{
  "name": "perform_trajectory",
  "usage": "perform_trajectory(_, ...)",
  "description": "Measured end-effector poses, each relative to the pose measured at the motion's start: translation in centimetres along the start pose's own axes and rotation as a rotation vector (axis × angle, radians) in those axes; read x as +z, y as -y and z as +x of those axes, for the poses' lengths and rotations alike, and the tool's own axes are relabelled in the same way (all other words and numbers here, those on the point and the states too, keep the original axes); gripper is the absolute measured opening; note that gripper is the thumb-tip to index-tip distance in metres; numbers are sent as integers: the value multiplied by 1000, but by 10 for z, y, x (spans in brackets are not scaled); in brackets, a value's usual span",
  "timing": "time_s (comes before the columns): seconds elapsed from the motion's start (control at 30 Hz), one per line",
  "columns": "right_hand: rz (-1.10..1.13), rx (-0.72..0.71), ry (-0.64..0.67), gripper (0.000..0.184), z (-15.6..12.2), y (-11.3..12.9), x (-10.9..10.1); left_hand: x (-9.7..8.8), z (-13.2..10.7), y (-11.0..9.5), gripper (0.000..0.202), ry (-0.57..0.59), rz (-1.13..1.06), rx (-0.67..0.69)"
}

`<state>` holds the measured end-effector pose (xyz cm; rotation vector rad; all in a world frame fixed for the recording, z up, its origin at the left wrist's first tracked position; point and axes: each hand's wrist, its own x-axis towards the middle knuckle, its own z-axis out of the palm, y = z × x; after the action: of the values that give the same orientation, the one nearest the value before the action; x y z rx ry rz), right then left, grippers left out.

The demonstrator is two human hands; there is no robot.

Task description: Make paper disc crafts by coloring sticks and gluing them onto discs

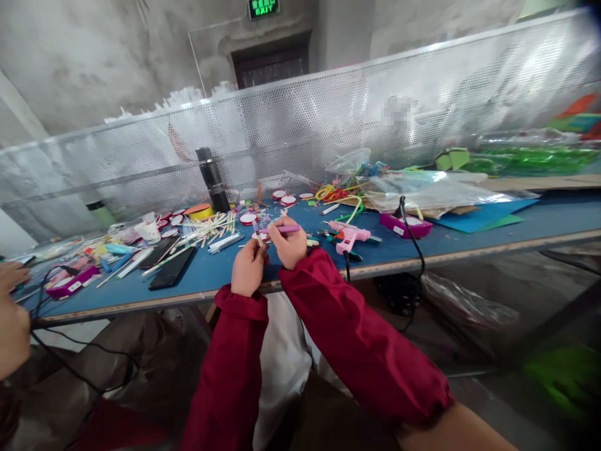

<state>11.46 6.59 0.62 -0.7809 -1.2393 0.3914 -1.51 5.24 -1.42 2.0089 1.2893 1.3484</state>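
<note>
My left hand (248,266) is closed round a thin pale stick (256,230) that points up out of the fist. Right beside it, my right hand (290,244) pinches a purple pipe cleaner (282,230) that runs sideways toward the stick. Both hands hover over the front edge of the blue table (422,247) and nearly touch. Dark red sleeves cover both forearms.
A pink glue gun (350,235) with a black cord lies right of my hands. A black phone (172,268), wooden sticks, red-and-white discs and a black flask (212,179) lie to the left. Another person's hand (12,313) shows at the far left. A perforated metal screen (300,125) backs the table.
</note>
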Motion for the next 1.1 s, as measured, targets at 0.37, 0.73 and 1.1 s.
perform_trajectory(0.37, 76, 2, 28, 27, -1, 2, 0, -1, -1, -2, 21, -1, 16, 9)
perform_trajectory(0.73, 51, -32, 35, 26, 1, 5, 0, 0, -1, -3, 21, -5, 18, 4)
perform_trajectory(1.1, 35, -22, -4, 20, 1, 2, 2, -1, -1, -3, 20, 11, 10, -3)
